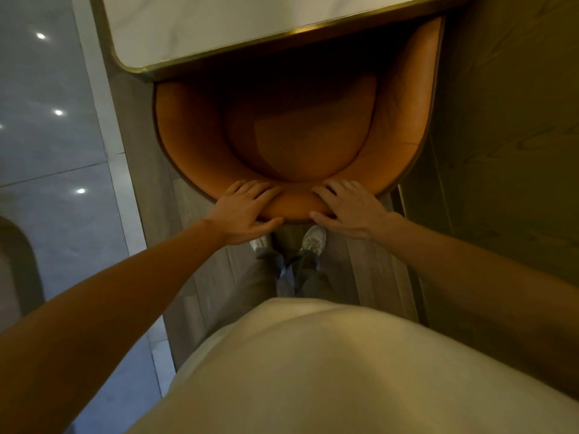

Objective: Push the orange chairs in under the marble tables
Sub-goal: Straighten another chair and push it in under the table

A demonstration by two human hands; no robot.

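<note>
An orange chair point(294, 133) with a curved back stands right in front of me, its seat partly under the white marble table point(194, 29) with a brass rim. My left hand point(247, 211) grips the top of the chair's backrest, fingers over the inside and thumb behind. My right hand point(347, 208) holds the same backrest edge just to the right, in the same way. The front of the seat is hidden in shadow beneath the tabletop.
A wooden wall panel point(507, 136) runs close along the chair's right side. To the left lies glossy grey tile floor point(53, 158) past a pale border strip. My feet point(313, 239) stand on wood flooring directly behind the chair. A curved dark object point(18, 264) shows at the far left.
</note>
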